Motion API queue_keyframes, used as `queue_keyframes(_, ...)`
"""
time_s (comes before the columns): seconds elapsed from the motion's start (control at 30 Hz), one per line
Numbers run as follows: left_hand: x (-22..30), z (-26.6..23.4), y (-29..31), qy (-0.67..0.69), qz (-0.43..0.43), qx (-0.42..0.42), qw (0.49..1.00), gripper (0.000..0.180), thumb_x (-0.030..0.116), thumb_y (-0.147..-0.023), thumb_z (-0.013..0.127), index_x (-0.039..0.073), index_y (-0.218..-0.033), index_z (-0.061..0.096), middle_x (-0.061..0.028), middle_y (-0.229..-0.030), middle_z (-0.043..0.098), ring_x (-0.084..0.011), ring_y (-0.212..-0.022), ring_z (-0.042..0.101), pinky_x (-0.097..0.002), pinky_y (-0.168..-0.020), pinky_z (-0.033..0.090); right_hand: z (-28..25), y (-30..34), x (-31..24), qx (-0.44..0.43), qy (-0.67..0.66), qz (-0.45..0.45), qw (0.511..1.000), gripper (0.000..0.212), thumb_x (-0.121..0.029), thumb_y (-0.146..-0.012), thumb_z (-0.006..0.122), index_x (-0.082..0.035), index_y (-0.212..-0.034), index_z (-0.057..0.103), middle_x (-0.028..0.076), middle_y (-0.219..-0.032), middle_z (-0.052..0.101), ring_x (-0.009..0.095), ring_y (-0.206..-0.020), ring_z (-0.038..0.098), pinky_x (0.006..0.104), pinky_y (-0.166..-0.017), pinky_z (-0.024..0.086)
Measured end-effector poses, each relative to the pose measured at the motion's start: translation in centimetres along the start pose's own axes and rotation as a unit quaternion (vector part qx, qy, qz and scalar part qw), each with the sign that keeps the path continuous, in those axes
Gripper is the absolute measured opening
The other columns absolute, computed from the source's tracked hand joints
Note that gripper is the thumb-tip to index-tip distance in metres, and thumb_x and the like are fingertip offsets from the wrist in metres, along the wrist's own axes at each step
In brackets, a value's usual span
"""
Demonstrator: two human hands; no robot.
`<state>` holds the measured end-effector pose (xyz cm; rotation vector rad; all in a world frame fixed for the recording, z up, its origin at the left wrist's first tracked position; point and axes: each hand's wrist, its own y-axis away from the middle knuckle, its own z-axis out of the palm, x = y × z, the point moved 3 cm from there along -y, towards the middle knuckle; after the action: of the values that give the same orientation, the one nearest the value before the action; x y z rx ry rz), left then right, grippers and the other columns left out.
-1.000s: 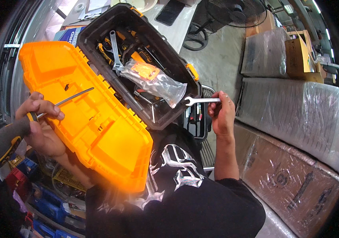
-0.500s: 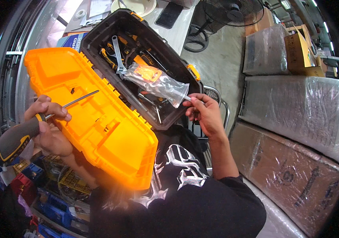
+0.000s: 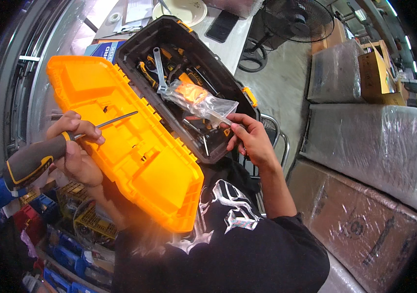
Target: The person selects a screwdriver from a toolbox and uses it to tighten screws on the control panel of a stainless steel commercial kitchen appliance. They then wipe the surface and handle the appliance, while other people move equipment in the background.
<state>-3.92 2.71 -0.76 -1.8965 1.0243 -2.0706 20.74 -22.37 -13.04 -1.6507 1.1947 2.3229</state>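
My left hand point(image 3: 79, 149) is closed round a screwdriver point(image 3: 35, 161) with a thick dark grey and yellow handle; its metal shaft points right across the yellow lid. My right hand point(image 3: 252, 141) pinches a thin grey rod point(image 3: 222, 118) over the near right end of the black toolbox point(image 3: 125, 49). The rod's far end meets a clear plastic bag point(image 3: 220, 105) with an orange piece in it; whether it is inside the bag I cannot tell. An adjustable wrench point(image 3: 159, 68) lies by the bag, among several tools. The open yellow lid point(image 3: 120, 132) hangs toward me, beside my left hand.
Behind the toolbox, a table point(image 3: 240, 41) bears a phone point(image 3: 222, 26), a pale bowl point(image 3: 191, 14) and papers. A black fan point(image 3: 299, 19) stands beyond. Plastic-wrapped boxes point(image 3: 364, 136) line the right side. Blue bins point(image 3: 67, 256) sit low at left.
The view has shifted, so the toolbox and lid appear farther right. My right hand has moved slightly inward over the toolbox with the rod. The left hand keeps its hold on the screwdriver.
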Motion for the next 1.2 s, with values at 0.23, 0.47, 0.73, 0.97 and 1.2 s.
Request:
queue_keyframes(0.23,-0.1,0.1,-0.2,0.015,0.0,-0.009,1.0,0.036,0.03,-0.096,0.049,0.0,-0.114,0.057,-0.0091,-0.073,0.065,-0.0149,-0.064,0.058,-0.0404,-0.107,0.036,1.5,-2.0,-1.4,-0.033,0.026,-0.031,0.999,0.037,-0.018,-0.107,0.051,0.002,-0.138,0.052,0.013,-0.121,0.071,0.012,-0.059,0.067,0.0188,-0.042,0.038)
queue_keyframes(0.47,-0.1,-0.2,0.1,0.036,-0.006,-0.019,0.999,0.036,0.028,-0.096,0.047,0.0,-0.117,0.056,-0.0102,-0.076,0.066,-0.0154,-0.065,0.059,-0.0395,-0.104,0.039,2.5,-1.5,-1.8,0.03,-0.056,-0.021,0.998,0.046,-0.025,-0.103,0.061,-0.001,-0.14,0.047,0.012,-0.112,0.069,0.013,-0.056,0.066,0.0215,-0.043,0.039)
queue_keyframes(0.73,0.0,0.0,-0.3,0.005,0.024,-0.03,0.999,0.036,0.029,-0.096,0.046,0.0,-0.116,0.056,-0.0101,-0.077,0.066,-0.0151,-0.065,0.06,-0.0394,-0.105,0.038,2.8,-4.8,-2.5,0.13,0.286,-0.123,0.941,0.037,-0.032,-0.09,0.078,0.003,-0.097,0.068,0.01,-0.073,0.067,0.015,-0.059,0.065,0.0323,-0.053,0.045)
queue_keyframes(0.97,0.0,-0.1,-0.3,0.001,0.051,-0.047,0.998,0.036,0.028,-0.095,0.046,0.0,-0.117,0.056,-0.01,-0.076,0.065,-0.0159,-0.065,0.059,-0.0382,-0.103,0.04,3.1,-4.6,-1.3,0.213,0.393,-0.245,0.86,0.024,-0.021,-0.098,0.065,0.003,-0.098,0.06,0.018,-0.082,0.067,0.023,-0.069,0.064,0.038,-0.065,0.049)
queue_keyframes(1.2,-0.1,-0.5,0.2,0.034,0.001,-0.038,0.999,0.036,0.027,-0.095,0.047,0.0,-0.118,0.056,-0.0112,-0.076,0.064,-0.0164,-0.065,0.057,-0.0323,-0.088,0.048,1.9,-5.4,0.1,0.14,0.144,-0.152,0.968,0.022,-0.019,-0.102,0.054,0.002,-0.099,0.057,0.011,-0.089,0.06,0.016,-0.083,0.056,0.0355,-0.071,0.046)
